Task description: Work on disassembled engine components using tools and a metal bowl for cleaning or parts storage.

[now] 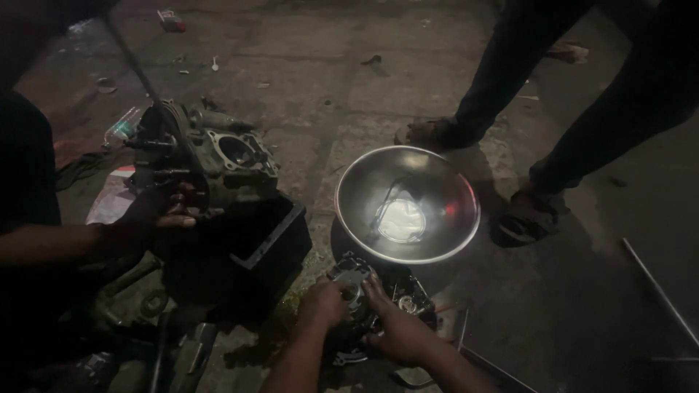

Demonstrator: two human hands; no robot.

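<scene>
Hands worked an engine part on dim concrete floor [582,306].
Steel bowl [437,175] sat just beyond; left hand [320,306] and right hand [397,331] both gripped the dark engine part [371,291] near centre.

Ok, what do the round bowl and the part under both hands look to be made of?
The bowl looks like polished steel: smooth and mirror-bright, with reflections inside. The part under the left hand and right hand looks like dull grey cast metal, perhaps aluminium; too dark to be sure.
</scene>
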